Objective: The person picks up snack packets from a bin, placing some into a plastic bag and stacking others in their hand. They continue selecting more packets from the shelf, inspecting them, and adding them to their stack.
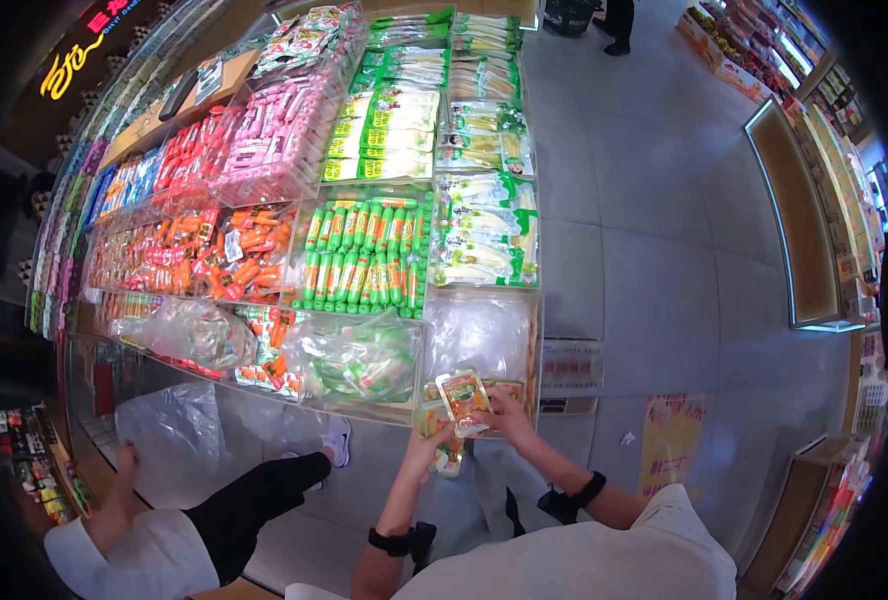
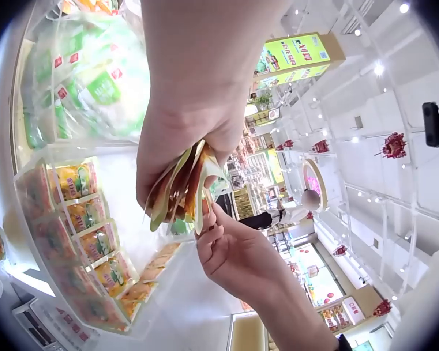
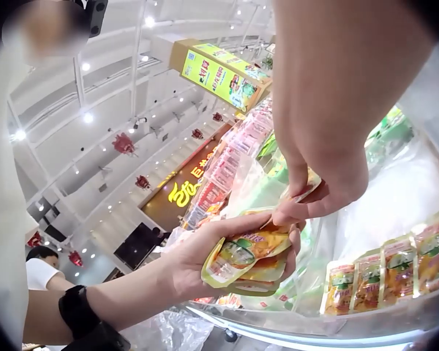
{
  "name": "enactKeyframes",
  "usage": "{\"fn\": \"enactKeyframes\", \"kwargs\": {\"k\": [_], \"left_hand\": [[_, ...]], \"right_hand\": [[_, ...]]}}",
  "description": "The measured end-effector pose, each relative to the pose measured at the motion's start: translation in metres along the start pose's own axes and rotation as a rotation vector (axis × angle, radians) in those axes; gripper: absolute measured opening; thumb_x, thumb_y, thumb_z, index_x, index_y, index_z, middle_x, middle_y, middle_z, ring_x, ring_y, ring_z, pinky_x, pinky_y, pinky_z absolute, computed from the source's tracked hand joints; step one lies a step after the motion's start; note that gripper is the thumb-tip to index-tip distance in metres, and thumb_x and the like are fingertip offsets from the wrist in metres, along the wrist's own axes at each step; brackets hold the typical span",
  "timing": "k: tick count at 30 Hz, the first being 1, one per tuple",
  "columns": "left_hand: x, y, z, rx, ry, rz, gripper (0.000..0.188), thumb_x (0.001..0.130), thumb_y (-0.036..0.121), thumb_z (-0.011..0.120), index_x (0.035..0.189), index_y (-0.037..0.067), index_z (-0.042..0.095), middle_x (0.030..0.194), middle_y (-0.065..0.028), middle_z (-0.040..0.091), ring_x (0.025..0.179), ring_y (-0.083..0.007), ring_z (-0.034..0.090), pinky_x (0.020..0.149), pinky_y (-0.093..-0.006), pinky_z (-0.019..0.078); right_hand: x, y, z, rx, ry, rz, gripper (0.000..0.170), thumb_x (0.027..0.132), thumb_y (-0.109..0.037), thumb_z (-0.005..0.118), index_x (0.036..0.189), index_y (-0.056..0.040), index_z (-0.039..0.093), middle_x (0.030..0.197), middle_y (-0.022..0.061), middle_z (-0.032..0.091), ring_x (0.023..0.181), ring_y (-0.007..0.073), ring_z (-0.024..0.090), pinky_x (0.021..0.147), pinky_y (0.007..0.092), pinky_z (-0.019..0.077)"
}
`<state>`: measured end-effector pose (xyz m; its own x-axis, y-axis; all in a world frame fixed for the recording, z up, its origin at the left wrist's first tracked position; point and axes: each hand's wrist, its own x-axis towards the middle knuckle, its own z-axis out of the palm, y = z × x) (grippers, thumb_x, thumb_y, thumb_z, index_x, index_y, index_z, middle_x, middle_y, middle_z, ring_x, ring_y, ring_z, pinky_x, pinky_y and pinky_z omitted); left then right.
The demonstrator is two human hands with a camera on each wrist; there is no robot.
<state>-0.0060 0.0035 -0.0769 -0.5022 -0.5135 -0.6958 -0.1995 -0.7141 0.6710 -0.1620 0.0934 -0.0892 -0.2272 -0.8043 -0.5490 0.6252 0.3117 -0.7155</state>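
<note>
Over the front right bin, my left hand (image 1: 429, 447) grips several flat snack packets (image 3: 241, 256) with orange contents and pale green edges, fanned in a stack. My right hand (image 1: 507, 416) is close beside it, pinching the edge of a packet (image 1: 464, 398) at the stack's upper end. In the left wrist view, the stacked packets (image 2: 183, 186) show edge-on under the left palm, with the right hand's fingers (image 2: 211, 238) at their near side. A row of similar packets (image 3: 388, 270) stands along the wall of the clear bin (image 2: 55, 281).
Clear plastic film (image 1: 479, 330) lies in the bin behind the hands. Bins of green-wrapped sausages (image 1: 364, 250), orange packs (image 1: 234, 255) and pale vacuum packs (image 1: 484, 225) stretch away. At left, another person (image 1: 134, 550) holds a plastic bag (image 1: 174, 430). Grey floor (image 1: 654, 200) runs along the right.
</note>
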Motion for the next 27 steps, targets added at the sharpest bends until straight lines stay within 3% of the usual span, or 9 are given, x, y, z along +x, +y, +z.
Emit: {"fn": "enactKeyframes", "kwargs": {"k": [3,8,9,12,14,18,21,25,27], "left_hand": [[-0.009,0.004,-0.004,-0.141,0.034,0.006,0.034,0.081,0.013,0.066,0.109,0.002,0.052,0.097,-0.0059,0.06,0.084,-0.0139,0.061,0.069,-0.0273,0.0502],[-0.018,0.005,-0.011,-0.217,0.062,0.02,0.039,0.08,0.012,0.066,0.113,0.002,0.05,0.1,-0.0073,0.059,0.084,-0.0146,0.061,0.07,-0.0282,0.0509],[-0.016,0.0,-0.017,-0.158,0.009,-0.016,0.042,0.081,0.008,0.064,0.118,0.002,0.045,0.105,-0.0085,0.058,0.092,-0.0181,0.06,0.074,-0.0314,0.0518],[-0.018,-0.006,-0.018,-0.249,0.066,0.032,0.04,0.08,0.007,0.065,0.115,0.0,0.048,0.103,-0.0085,0.058,0.087,-0.0159,0.061,0.071,-0.0289,0.0524],[-0.021,-0.015,-0.029,-0.315,0.112,0.012,0.038,0.08,0.005,0.063,0.115,0.0,0.048,0.104,-0.0096,0.058,0.089,-0.0175,0.062,0.072,-0.0296,0.0529],[-0.032,-0.028,-0.053,-0.403,0.223,0.025,0.036,0.081,0.002,0.06,0.115,0.0,0.047,0.106,-0.0118,0.058,0.091,-0.0205,0.062,0.074,-0.0313,0.0534],[-0.039,-0.031,-0.064,-0.431,0.192,0.046,0.038,0.082,0.001,0.059,0.117,0.0,0.045,0.107,-0.0125,0.057,0.093,-0.021,0.061,0.077,-0.0319,0.0528],[-0.045,-0.032,-0.069,-0.445,0.197,0.061,0.038,0.082,0.002,0.059,0.118,0.0,0.045,0.108,-0.0118,0.057,0.094,-0.0199,0.061,0.077,-0.0313,0.0522],[-0.043,-0.041,-0.075,-0.443,0.219,0.058,0.038,0.082,0.002,0.059,0.117,0.0,0.046,0.107,-0.0111,0.058,0.093,-0.0189,0.061,0.077,-0.0305,0.0521]], "right_hand": [[-0.002,-0.008,-0.004,-0.122,-0.01,0.091,0.029,0.085,-0.01,0.059,0.112,-0.0025,0.05,0.091,0.0058,0.063,0.075,0.0124,0.061,0.059,0.0249,0.052],[-0.008,-0.012,0.009,-0.255,-0.261,0.171,0.02,0.086,-0.018,0.06,0.099,-0.0037,0.058,0.081,0.0039,0.063,0.067,0.0087,0.06,0.057,0.0221,0.0483],[-0.009,-0.007,0.012,-0.283,-0.308,0.171,0.019,0.086,-0.019,0.06,0.096,-0.0037,0.059,0.079,0.0035,0.063,0.066,0.0079,0.059,0.056,0.0214,0.0476],[0.004,0.001,0.014,-0.397,-0.316,0.208,0.019,0.086,-0.02,0.06,0.092,-0.0024,0.06,0.076,0.0038,0.063,0.063,0.008,0.059,0.056,0.0205,0.047],[0.019,0.004,-0.002,-0.275,-0.177,0.224,0.02,0.087,-0.021,0.059,0.089,-0.0008,0.061,0.074,0.0035,0.063,0.063,0.0082,0.06,0.056,0.0204,0.0471],[0.067,0.033,-0.056,-0.43,0.062,0.1,0.024,0.083,-0.021,0.063,0.091,0.0014,0.059,0.07,0.0063,0.062,0.061,0.0114,0.06,0.056,0.0236,0.0478],[0.094,0.047,-0.058,-0.978,0.077,-0.177,0.023,0.077,-0.015,0.065,0.094,-0.0005,0.058,0.074,0.0094,0.061,0.071,0.0202,0.061,0.064,0.0309,0.0488],[0.126,0.069,-0.043,-1.115,0.034,-0.486,0.021,0.07,-0.008,0.064,0.089,-0.0033,0.056,0.086,0.0133,0.057,0.088,0.0331,0.054,0.077,0.0401,0.0433],[0.133,0.075,-0.038,-1.158,-0.03,-0.385,0.02,0.07,-0.009,0.064,0.087,-0.003,0.056,0.085,0.0142,0.057,0.086,0.0331,0.055,0.075,0.0405,0.0434]]}}
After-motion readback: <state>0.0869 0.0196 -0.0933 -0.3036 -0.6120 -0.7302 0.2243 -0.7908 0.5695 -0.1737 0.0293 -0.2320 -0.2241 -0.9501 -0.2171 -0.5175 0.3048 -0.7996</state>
